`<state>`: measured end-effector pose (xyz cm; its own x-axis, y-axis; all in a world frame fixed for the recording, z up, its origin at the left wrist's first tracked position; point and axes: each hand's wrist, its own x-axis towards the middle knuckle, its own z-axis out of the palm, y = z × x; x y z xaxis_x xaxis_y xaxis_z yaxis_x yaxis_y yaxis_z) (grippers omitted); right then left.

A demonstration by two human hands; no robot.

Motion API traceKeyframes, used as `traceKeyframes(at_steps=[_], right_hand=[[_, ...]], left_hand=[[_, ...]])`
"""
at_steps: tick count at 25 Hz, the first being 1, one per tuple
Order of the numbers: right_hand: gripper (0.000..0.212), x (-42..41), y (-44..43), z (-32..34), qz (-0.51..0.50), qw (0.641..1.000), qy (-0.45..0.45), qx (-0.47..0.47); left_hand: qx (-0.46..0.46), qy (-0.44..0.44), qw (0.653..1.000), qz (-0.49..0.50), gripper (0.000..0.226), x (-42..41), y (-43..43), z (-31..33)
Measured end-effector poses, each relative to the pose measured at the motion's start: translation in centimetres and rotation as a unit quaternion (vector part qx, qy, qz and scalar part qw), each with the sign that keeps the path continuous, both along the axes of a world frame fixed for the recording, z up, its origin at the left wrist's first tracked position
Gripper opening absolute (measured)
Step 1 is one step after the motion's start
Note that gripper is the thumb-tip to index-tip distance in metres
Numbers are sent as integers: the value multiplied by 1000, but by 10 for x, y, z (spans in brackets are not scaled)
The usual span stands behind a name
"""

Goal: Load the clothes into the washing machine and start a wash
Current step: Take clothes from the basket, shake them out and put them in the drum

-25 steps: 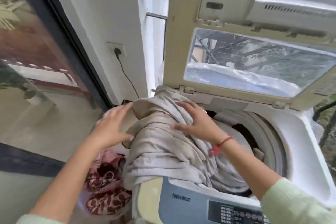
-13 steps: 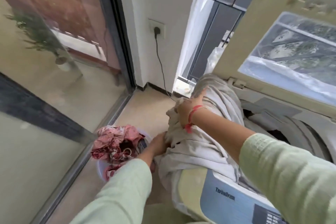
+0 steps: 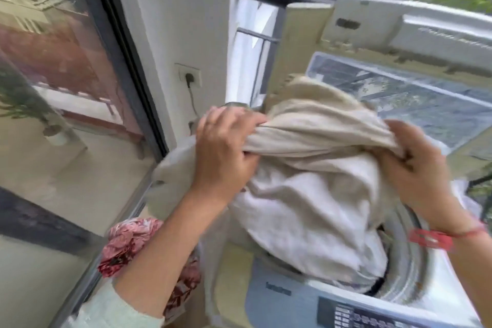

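So, roughly the early-middle of the job, I'd say. The white top-loading washing machine [image 3: 439,269] sits at the right with its cream window lid [image 3: 399,66] propped open at the far side, so the drum is ready to take stuff. The big crumpled beige cotton sheet [image 3: 314,194] is only partway in: its lower end hangs down into the drum opening, while the upper bunch is lifted above the rim and a loose flap trails out over the machine's left side. Both hands are clenched on that upper bunch, the left hand [image 3: 226,152] gripping the left end and the right hand [image 3: 418,168] pinching the right end.

Down on the floor at the near left, just beside the machine, there's a heap of red and pink floral clothes [image 3: 127,245] not loaded yet; whether they sit in a basket I can't tell.

The grey-blue control panel [image 3: 359,314] at the near edge looks untouched, though it's blurry. Left to do, by my guess: stuff the sheet fully in, add the floral pile, drop the lid, start the cycle.
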<state>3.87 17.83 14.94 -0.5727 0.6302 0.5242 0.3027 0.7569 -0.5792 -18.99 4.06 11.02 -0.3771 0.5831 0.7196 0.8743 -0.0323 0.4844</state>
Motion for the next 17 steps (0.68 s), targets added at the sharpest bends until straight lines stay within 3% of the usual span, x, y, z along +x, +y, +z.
traceKeyframes(at_steps=[3,4,5,6,7,8,9,10,11,12,14,15,16,17], right_hand=[[31,78,13,0,-167,977,-29,129],[30,97,19,-24,-191,969,-75,140],[30,117,25,-56,-186,960,-167,127],[33,132,32,-97,-162,934,-285,141],[34,141,32,-126,-117,884,-448,70],[35,144,29,-151,-55,809,-585,-9],[36,141,25,-167,22,735,-674,-79],[34,131,22,-173,96,682,-715,-123],[32,110,20,-164,117,678,-714,-132],[31,92,24,-160,113,713,-684,-103],[33,50,36,-153,29,855,-513,-73],[42,32,39,-151,-2,907,-411,-89],[57,13,38,-151,6,931,-345,-122],[72,-9,30,-152,52,938,-299,-166]], left_hand=[[-110,112,987,-42,36,77,46,21],[-204,137,968,-56,39,101,57,8],[-334,152,925,-94,41,119,67,-12],[-488,157,846,-145,45,130,73,-35],[-622,150,740,-205,49,139,74,-51],[-713,133,640,-252,52,142,71,-65],[-747,96,590,-291,53,139,68,-74],[-724,32,609,-321,53,132,66,-77],[-660,-46,670,-337,50,122,61,-74],[-567,-114,748,-326,45,108,58,-70],[-362,-161,900,-183,35,69,48,-67],[-294,-160,939,-81,33,45,42,-75],[-272,-172,947,10,34,20,34,-88],[-293,-206,930,82,38,-5,24,-106]])
